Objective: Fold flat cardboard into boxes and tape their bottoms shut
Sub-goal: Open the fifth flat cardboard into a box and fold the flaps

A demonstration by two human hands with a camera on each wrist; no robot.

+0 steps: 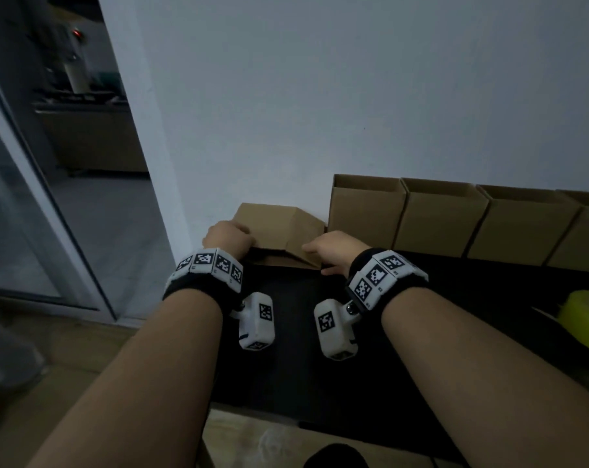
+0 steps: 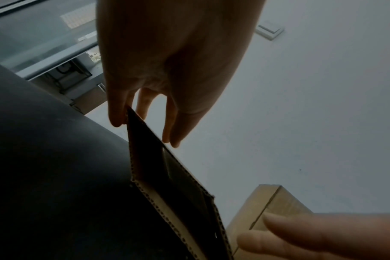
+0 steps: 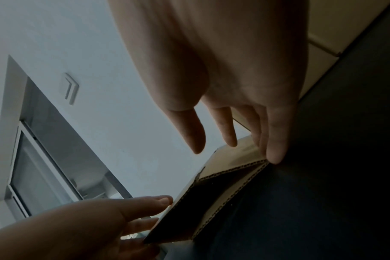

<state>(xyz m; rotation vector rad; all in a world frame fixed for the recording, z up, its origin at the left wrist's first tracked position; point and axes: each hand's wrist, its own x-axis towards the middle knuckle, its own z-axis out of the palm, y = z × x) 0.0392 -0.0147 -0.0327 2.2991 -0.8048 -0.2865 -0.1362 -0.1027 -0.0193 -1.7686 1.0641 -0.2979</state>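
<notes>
Dark black matte tabletop [image 1: 286,366] across the lower centre and right. Directly on it: half-opened brown cardboard box [image 1: 279,228] at centre, four upright open brown cardboard boxes [image 1: 438,217] at right.
</notes>
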